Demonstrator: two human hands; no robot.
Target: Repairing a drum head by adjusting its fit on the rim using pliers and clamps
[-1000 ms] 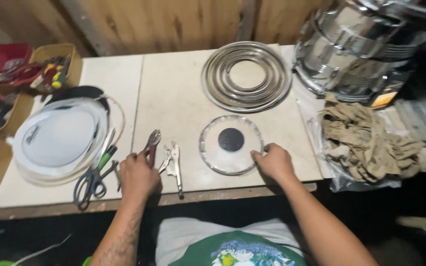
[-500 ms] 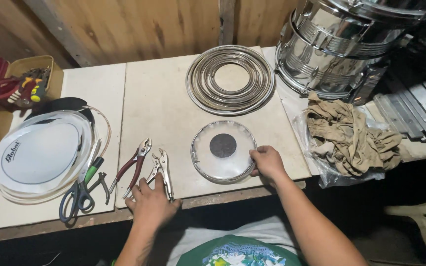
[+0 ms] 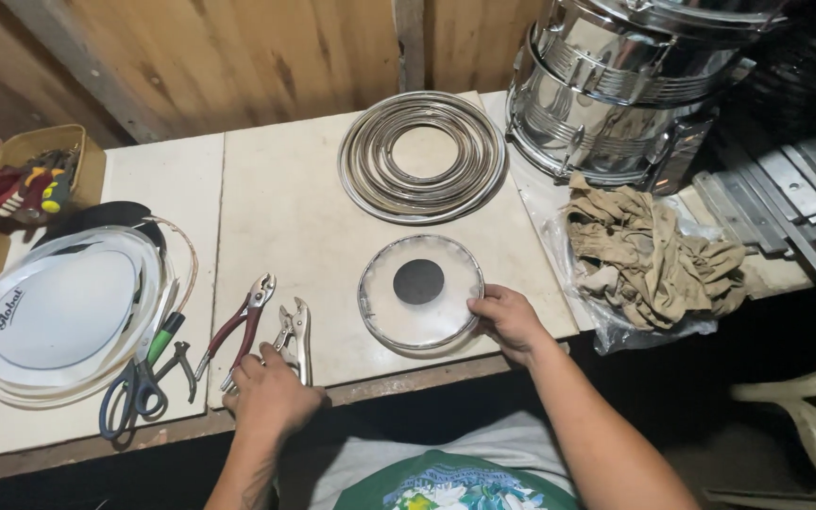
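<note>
My right hand (image 3: 507, 321) has its grip on the rim of the small clear drumhead (image 3: 420, 292) with a dark centre dot, lying flat near the front edge of the counter (image 3: 276, 208). My left hand (image 3: 271, 392) is clenched around the handles of the locking pliers (image 3: 297, 332), just beside the red-handled pliers (image 3: 241, 323) and the scissors (image 3: 134, 389).

Right hand (image 3: 507, 321) holds the small round clear drumhead with a black centre dot (image 3: 420, 292); left hand (image 3: 271, 392) rests on the silver locking pliers (image 3: 296, 332) on the pale worktop (image 3: 285, 208).
</note>
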